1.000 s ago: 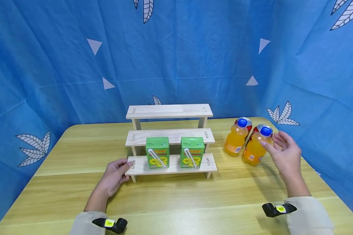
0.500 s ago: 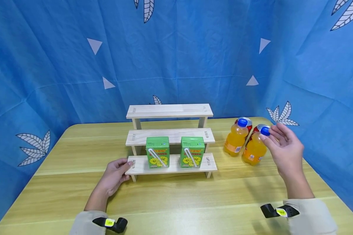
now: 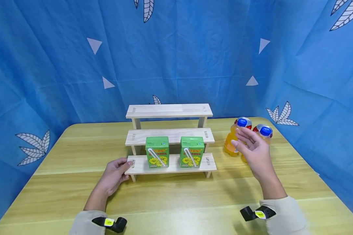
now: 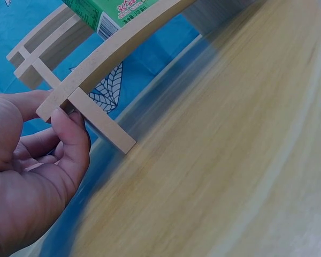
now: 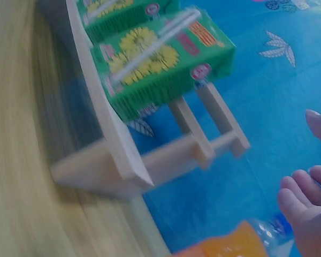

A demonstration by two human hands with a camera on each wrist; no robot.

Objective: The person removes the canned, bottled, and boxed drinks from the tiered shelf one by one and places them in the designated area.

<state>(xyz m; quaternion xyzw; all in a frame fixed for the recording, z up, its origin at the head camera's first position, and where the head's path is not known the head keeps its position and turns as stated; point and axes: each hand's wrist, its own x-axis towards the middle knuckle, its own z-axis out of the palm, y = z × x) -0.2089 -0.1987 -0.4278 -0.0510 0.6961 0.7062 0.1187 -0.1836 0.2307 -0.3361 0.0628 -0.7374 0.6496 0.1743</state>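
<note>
At the left end of a three-step wooden shelf [image 3: 169, 111], my left hand [image 3: 113, 176] pinches the lowest board; the left wrist view shows fingers above and below the board's end [image 4: 56, 104]. Two green drink cartons [image 3: 157, 152] with white straws stand upright on that bottom step. My right hand [image 3: 254, 153] is raised with loosely bent, spread fingers and nothing between them. It overlaps two orange juice bottles with blue caps; the left bottle [image 3: 230, 140] shows partly, the right bottle [image 3: 265, 131] mostly just its cap. The right wrist view catches an orange bottle [image 5: 230, 243] below the hand.
Red cans [image 3: 249, 122] stand behind the bottles, mostly hidden. The wooden table [image 3: 176, 202] reaches back to a blue curtain [image 3: 176, 55] with leaf and triangle prints. The shelf's upper two steps bear nothing.
My right hand has drawn back from the right-hand bottle, then moved left across the front of both bottles. The left hand, shelf and cartons have stayed put.
</note>
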